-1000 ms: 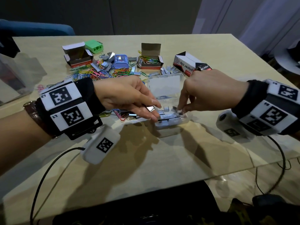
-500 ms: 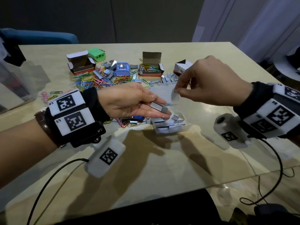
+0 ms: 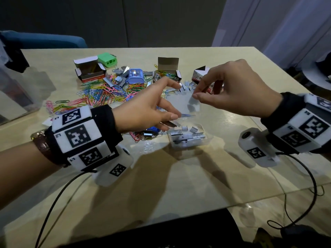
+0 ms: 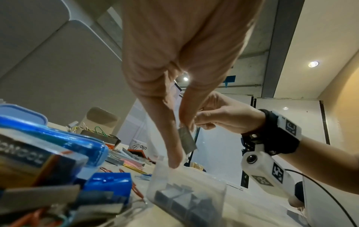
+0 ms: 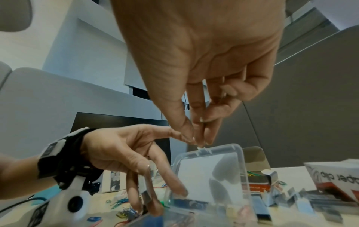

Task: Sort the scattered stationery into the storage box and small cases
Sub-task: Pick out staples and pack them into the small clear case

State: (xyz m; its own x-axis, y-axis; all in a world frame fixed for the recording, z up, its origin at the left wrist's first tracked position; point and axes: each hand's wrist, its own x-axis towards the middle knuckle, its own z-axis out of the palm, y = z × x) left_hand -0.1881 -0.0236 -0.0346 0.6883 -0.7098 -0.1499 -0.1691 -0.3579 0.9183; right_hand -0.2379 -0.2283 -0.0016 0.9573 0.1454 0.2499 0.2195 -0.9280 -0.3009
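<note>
A small clear case (image 3: 188, 140) sits mid-table holding staple strips, its lid (image 3: 180, 104) standing upright. My left hand (image 3: 172, 120) pinches a grey staple strip (image 3: 174, 124) just above the case's left side, while its index finger reaches up to the lid's top edge. In the left wrist view the staple strip (image 4: 186, 140) hangs between the fingers over the case (image 4: 186, 193). My right hand (image 3: 195, 93) pinches the lid's top right edge. The right wrist view shows its fingertips (image 5: 204, 138) closed at the latch tab (image 5: 202, 148) of the lid (image 5: 209, 169).
Coloured paper clips (image 3: 100, 95) and loose staple strips (image 3: 118, 79) lie behind the hands, with a blue case (image 3: 135, 76), a green sharpener (image 3: 107, 59), open cardboard boxes (image 3: 89, 70) and a paper clip box (image 3: 200, 76). A large clear storage box (image 3: 14, 93) stands far left.
My right hand has lifted from the case's base to the top of the lid. The left hand keeps the staple strip and has stretched its index finger up to the lid.
</note>
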